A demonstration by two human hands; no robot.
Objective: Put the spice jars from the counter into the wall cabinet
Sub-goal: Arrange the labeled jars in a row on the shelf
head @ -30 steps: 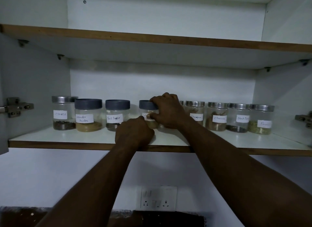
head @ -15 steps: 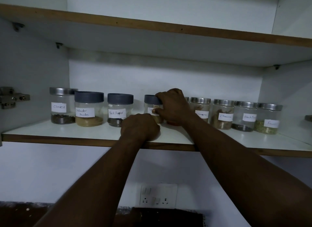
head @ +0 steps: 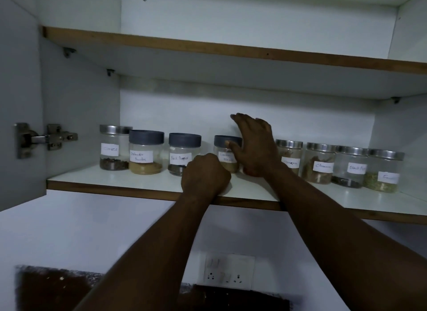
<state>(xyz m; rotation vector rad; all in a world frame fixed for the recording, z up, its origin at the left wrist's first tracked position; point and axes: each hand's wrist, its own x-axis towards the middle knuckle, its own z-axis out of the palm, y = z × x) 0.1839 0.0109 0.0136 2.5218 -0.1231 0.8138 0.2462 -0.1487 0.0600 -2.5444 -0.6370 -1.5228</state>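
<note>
Several labelled spice jars stand in a row on the lower shelf [head: 143, 183] of the open wall cabinet. From the left: a cloves jar [head: 113, 147] with a steel lid, a coriander powder jar [head: 145, 152], a black pepper jar [head: 183, 152] and a garam masala jar [head: 225, 152] with grey lids. My right hand [head: 255, 146] hovers just right of the garam masala jar, fingers spread, thumb near its lid. My left hand [head: 205, 175] rests as a fist on the shelf's front edge, holding nothing.
Right of my hand stand more steel-lidded jars: two cinnamon jars [head: 320, 163], a black pepper jar [head: 350, 167] and one at the far right [head: 383, 172]. An upper shelf [head: 208, 47] hangs above. A door hinge [head: 44, 139] sits left; a switch plate [head: 228, 271] is below.
My right hand has opened and lifted off the garam masala jar, which now stands alone on the shelf. My left fist has stayed at the shelf edge.
</note>
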